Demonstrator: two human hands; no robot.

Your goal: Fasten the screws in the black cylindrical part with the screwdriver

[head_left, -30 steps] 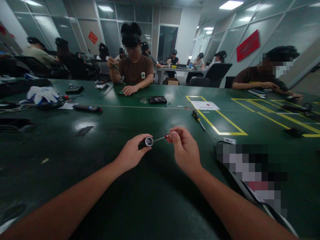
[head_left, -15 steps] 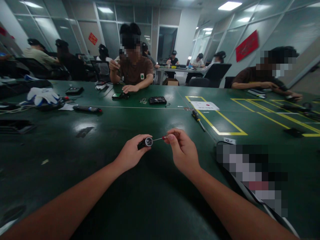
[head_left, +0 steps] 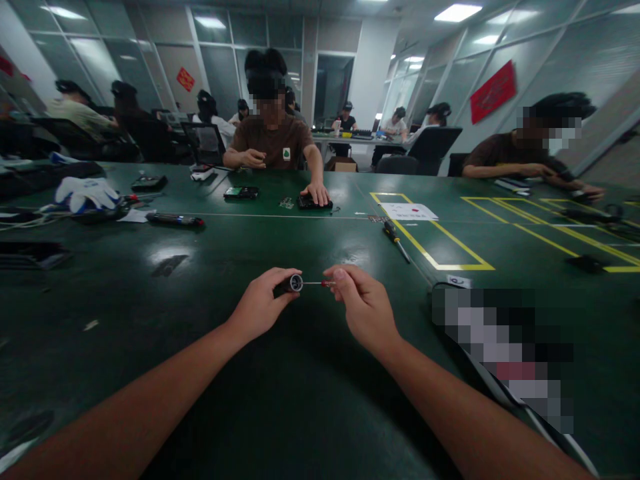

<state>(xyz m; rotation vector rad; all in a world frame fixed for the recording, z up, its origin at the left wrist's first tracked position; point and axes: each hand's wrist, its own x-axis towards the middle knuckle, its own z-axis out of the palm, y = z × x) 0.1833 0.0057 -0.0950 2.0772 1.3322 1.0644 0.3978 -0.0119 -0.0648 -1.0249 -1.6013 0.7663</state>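
Observation:
Between thumb and fingers, my left hand grips a small dark cylinder whose round, pale-rimmed open end faces me. My right hand is closed around the handle of a thin screwdriver, red near the shaft. Its slim metal shaft runs level to the left, and the tip meets the cylinder's rim or opening; I cannot tell how far inside it reaches. My fingers hide most of the handle. Both hands are just above the green table.
Beyond my hands lies a larger black-and-yellow screwdriver beside yellow tape outlines and a white paper. White gloves and a dark pen-like tool are at left. A pixelated item lies right. A co-worker's hand rests on a black device opposite.
The screwdriver in my right hand has swung from slanting to nearly level at the cylinder. Across the table, the co-worker's hand has shifted from the green-and-black device to the black one.

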